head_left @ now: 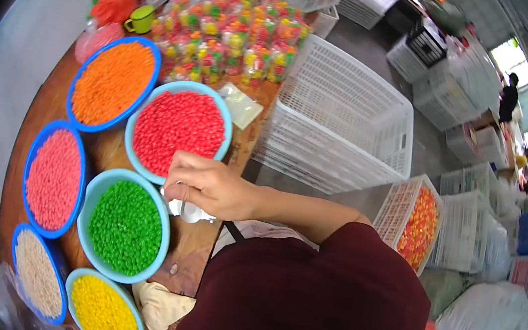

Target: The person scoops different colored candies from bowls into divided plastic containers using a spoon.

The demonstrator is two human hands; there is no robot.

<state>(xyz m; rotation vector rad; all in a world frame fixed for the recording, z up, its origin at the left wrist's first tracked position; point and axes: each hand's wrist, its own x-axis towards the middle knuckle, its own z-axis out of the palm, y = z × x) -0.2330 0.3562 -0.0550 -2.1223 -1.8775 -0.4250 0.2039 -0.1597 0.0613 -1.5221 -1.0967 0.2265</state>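
Observation:
My right hand (210, 186) is over the table edge, between the basin of red pieces (227, 129) and the basin of green pieces (164, 239). Its fingers are pinched together on a small, shiny, clear piece of plastic (188, 211), whose exact kind I cannot make out. The basins hold small glossy oval pieces that look like candies. My left hand is out of view; only a bit of that arm shows at the bottom edge. A beige cloth (159, 309) lies by the yellow basin (134, 312).
Blue basins hold orange (113, 84), pink (56, 180) and whitish pieces (41, 271). Filled clear bags (235, 36) are heaped at the back, near a yellow-green mug (140, 19) and a flat clear packet (242, 106). A white crate (347, 102) stands beside the table; another crate (415, 220) holds orange-red items.

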